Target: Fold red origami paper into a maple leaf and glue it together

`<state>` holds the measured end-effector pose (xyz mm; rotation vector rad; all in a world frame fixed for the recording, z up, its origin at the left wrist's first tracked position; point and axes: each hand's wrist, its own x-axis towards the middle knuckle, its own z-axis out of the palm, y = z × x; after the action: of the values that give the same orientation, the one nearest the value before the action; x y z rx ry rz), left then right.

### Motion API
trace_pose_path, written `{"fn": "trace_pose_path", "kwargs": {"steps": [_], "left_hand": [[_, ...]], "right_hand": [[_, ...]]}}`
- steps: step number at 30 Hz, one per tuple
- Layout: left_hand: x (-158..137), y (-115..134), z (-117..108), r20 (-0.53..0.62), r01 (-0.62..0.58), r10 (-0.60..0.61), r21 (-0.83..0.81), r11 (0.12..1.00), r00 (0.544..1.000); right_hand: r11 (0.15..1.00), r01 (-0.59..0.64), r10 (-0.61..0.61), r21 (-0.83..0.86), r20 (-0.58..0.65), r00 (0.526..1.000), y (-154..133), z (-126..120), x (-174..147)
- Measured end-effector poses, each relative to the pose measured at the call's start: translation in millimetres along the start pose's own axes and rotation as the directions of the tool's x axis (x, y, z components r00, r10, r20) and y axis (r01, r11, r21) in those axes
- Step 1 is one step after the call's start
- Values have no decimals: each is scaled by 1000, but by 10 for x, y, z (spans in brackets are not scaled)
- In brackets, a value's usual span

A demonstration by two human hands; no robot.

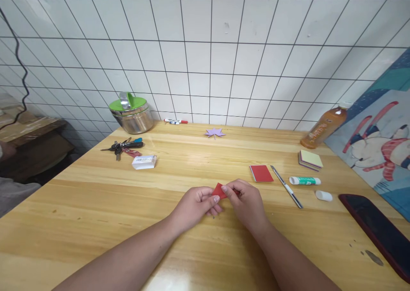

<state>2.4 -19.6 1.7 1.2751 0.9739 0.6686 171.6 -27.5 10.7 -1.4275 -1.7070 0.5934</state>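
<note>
One small red paper piece [218, 191], seemingly part-folded, is pinched by left hand [199, 202] and right hand [246, 202]; right of it, a red-topped square paper stack [262, 174] lies unfolded.

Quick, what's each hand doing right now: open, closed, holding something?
Left hand: closed, holding the red paper between thumb and fingers.
Right hand: closed, pinching the same red paper.

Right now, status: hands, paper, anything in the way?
Left hand and right hand both pinching red paper. Paper partly hidden by fingers. Red stack and knife off to the right, apart from both hands.
</note>
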Motion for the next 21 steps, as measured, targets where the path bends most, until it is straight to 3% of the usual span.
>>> {"fn": "trace_pose_path", "kwargs": {"steps": [3,6,8,11,21], "left_hand": [[2,10,-3,47,21,-22,22,1000,999],[30,10,-18,-28,-24,24,8,1000,999],[46,9,-33,-80,-44,44,-1,999,996],[44,13,-46,-86,-79,79,10,997,993],[2,42,8,-89,-114,120,75,991,989]], "right_hand": [[999,-24,24,33,-5,1000,-19,-9,2],[954,-158,157,255,26,987,-60,-12,-10],[869,-297,258,397,148,955,-92,0,-22],[776,-441,325,452,314,892,-121,41,-31],[694,-525,424,493,309,851,-133,92,-25]]}}
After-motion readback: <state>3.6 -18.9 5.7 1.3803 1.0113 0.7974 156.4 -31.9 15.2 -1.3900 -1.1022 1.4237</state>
